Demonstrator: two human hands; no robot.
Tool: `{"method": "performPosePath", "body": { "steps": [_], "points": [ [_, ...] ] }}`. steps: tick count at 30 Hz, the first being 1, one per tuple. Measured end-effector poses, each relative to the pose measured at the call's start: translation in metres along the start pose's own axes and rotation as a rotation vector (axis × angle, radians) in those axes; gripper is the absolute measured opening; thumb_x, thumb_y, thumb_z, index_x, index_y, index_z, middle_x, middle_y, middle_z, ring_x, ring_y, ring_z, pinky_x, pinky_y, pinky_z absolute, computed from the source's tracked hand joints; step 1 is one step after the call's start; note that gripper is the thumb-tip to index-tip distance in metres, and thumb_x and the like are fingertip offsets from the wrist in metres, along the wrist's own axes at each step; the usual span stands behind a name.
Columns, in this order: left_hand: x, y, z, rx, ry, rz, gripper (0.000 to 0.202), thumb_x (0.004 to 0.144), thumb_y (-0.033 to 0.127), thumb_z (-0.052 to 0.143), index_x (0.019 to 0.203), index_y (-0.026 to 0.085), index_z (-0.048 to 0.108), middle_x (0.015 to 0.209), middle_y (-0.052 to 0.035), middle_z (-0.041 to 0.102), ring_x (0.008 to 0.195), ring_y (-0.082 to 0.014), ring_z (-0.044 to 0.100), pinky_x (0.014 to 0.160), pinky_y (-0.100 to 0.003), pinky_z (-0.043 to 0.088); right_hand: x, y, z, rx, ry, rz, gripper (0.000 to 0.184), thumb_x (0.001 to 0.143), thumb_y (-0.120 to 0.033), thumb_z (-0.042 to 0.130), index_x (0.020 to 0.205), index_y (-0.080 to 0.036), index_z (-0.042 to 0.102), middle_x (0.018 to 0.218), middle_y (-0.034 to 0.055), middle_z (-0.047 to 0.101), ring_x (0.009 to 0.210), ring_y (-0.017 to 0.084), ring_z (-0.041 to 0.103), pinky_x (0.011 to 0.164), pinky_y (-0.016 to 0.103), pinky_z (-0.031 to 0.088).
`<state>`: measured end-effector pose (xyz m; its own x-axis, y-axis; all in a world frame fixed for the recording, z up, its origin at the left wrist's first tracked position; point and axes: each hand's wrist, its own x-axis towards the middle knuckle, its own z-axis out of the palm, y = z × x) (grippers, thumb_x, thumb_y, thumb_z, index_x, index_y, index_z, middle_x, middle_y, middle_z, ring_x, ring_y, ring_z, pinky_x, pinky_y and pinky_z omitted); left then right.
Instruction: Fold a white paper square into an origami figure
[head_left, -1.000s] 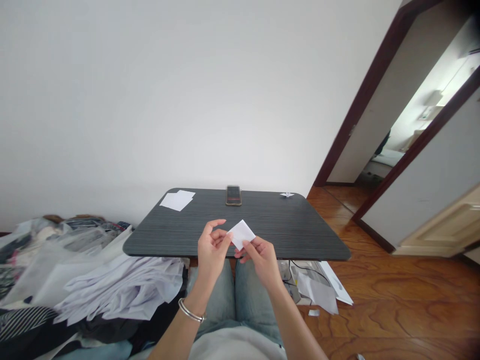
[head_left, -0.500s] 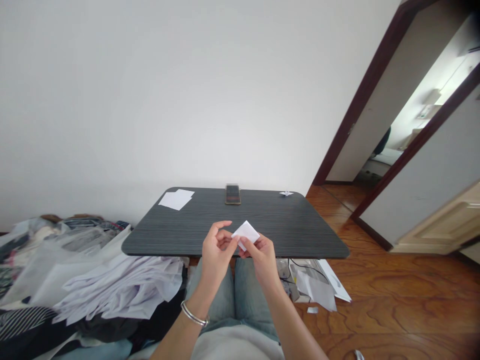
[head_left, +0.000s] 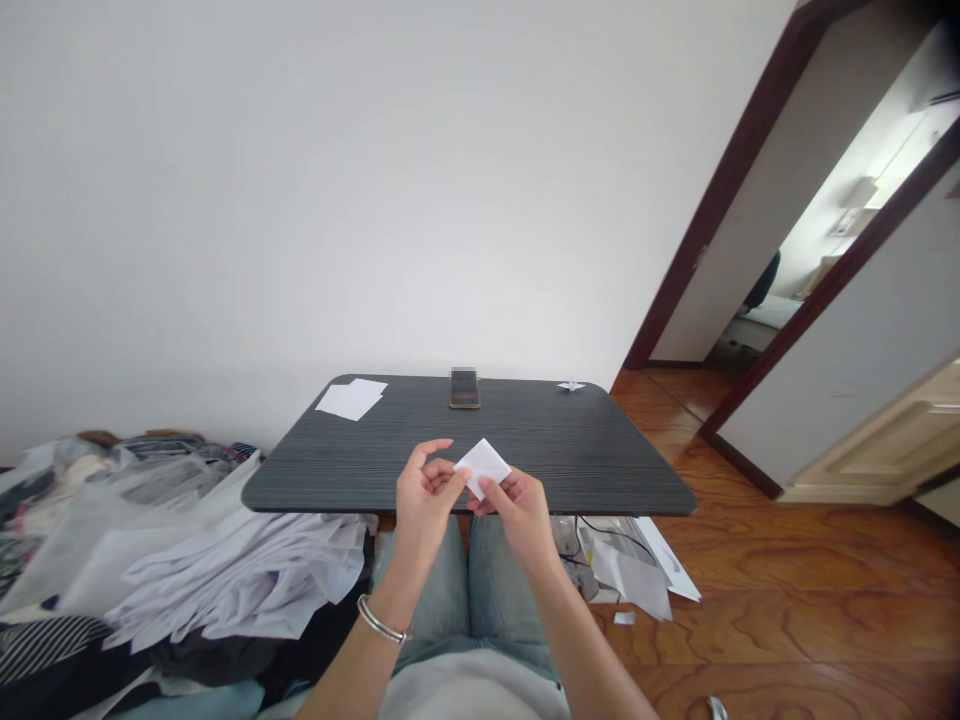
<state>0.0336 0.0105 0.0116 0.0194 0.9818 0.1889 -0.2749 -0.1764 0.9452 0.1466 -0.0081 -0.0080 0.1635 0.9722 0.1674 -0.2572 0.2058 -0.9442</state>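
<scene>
A small white folded paper, shaped like a diamond from here, is held up over the near edge of the dark table. My left hand pinches its left corner between thumb and fingers, with the index finger raised off it. On the lower right side, my right hand grips the paper, thumb on top and fingers beneath. The underside of the paper is hidden. A folded white paper crane rests at the table's far right corner, and flat white paper sheets lie at the far left.
A phone stands at the table's back edge by the wall. Clothes and plastic bags are heaped on the left. Below the table's right side are papers and cables on the wooden floor. A doorway opens at right.
Both hands and the folded paper have shifted slightly left. The paper's face is turned a little more toward me, and both hands keep their hold.
</scene>
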Motion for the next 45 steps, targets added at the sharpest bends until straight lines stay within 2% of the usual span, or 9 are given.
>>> {"method": "performPosePath", "body": {
  "steps": [6,12,17,23,28,32,36,43,45],
  "points": [
    [0.003,0.001,-0.003,0.028,-0.004,0.008,0.044,0.065,0.022,0.071,0.103,0.016,0.050,0.059,0.0061,0.061,0.055,-0.0097,0.060,0.059,-0.019,0.047,0.004,-0.005,-0.010,-0.029,-0.138,0.044,0.032,0.067,-0.043,0.071,0.081,-0.013,0.070,0.069,0.0059,0.072,0.059,0.017,0.066,0.047,0.022,0.053],
    [0.001,0.003,-0.001,0.050,-0.046,0.005,0.044,0.064,0.020,0.072,0.103,0.016,0.051,0.061,0.0053,0.061,0.057,-0.0104,0.061,0.060,-0.020,0.048,0.005,-0.004,-0.006,-0.078,-0.016,0.039,0.029,0.063,-0.040,0.074,0.070,-0.013,0.069,0.054,0.0030,0.067,0.045,0.014,0.059,0.041,0.022,0.049],
    [0.001,0.004,-0.002,0.038,-0.073,-0.020,0.053,0.062,0.018,0.072,0.111,0.015,0.051,0.062,0.0042,0.064,0.056,-0.0112,0.063,0.060,-0.021,0.050,0.005,-0.004,-0.006,-0.083,-0.010,0.033,0.028,0.060,-0.040,0.076,0.064,-0.014,0.068,0.052,0.0033,0.067,0.043,0.016,0.060,0.042,0.025,0.051],
    [0.006,0.004,-0.008,0.044,-0.073,-0.028,0.068,0.065,0.022,0.072,0.126,0.011,0.045,0.065,0.0016,0.068,0.060,-0.0117,0.064,0.064,-0.022,0.052,0.006,-0.003,-0.016,-0.061,-0.147,0.068,0.029,0.068,-0.041,0.072,0.073,-0.012,0.071,0.061,0.0062,0.072,0.051,0.016,0.066,0.049,0.024,0.053],
    [0.009,0.003,-0.013,0.066,-0.083,-0.008,0.067,0.070,0.026,0.069,0.130,0.010,0.043,0.063,0.0014,0.066,0.059,-0.0127,0.063,0.064,-0.024,0.054,0.005,-0.005,-0.023,-0.052,-0.245,0.100,0.031,0.072,-0.043,0.068,0.078,-0.012,0.070,0.072,0.0090,0.073,0.062,0.017,0.070,0.052,0.022,0.054],
    [0.007,0.004,-0.013,0.129,-0.060,0.047,0.062,0.074,0.027,0.066,0.129,0.009,0.044,0.065,-0.0006,0.068,0.059,-0.0135,0.064,0.066,-0.025,0.054,0.006,-0.003,-0.022,-0.040,-0.192,0.073,0.029,0.073,-0.041,0.068,0.081,-0.013,0.068,0.070,0.0068,0.072,0.060,0.015,0.068,0.047,0.019,0.053],
    [0.004,0.005,-0.010,0.151,-0.055,0.064,0.054,0.078,0.031,0.061,0.127,0.011,0.046,0.066,-0.0022,0.068,0.058,-0.0146,0.064,0.066,-0.027,0.055,0.008,0.001,-0.019,-0.060,-0.091,0.054,0.031,0.070,-0.044,0.070,0.067,-0.014,0.064,0.056,0.0032,0.068,0.045,0.010,0.061,0.041,0.017,0.048],
    [0.005,0.005,-0.013,0.067,-0.163,-0.001,0.061,0.077,0.039,0.062,0.128,0.012,0.044,0.063,-0.0006,0.066,0.059,-0.0151,0.064,0.061,-0.027,0.054,0.008,0.003,-0.022,-0.092,-0.078,0.037,0.032,0.070,-0.045,0.069,0.066,-0.014,0.063,0.054,0.0026,0.067,0.044,0.011,0.059,0.039,0.018,0.047],
    [0.005,0.005,-0.012,0.055,-0.173,-0.017,0.063,0.075,0.037,0.065,0.128,0.012,0.043,0.064,-0.0002,0.066,0.059,-0.0143,0.064,0.062,-0.026,0.053,0.007,0.002,-0.020,-0.092,-0.084,0.037,0.032,0.071,-0.045,0.069,0.066,-0.014,0.063,0.055,0.0023,0.066,0.044,0.010,0.059,0.040,0.018,0.047]
  ]
}}
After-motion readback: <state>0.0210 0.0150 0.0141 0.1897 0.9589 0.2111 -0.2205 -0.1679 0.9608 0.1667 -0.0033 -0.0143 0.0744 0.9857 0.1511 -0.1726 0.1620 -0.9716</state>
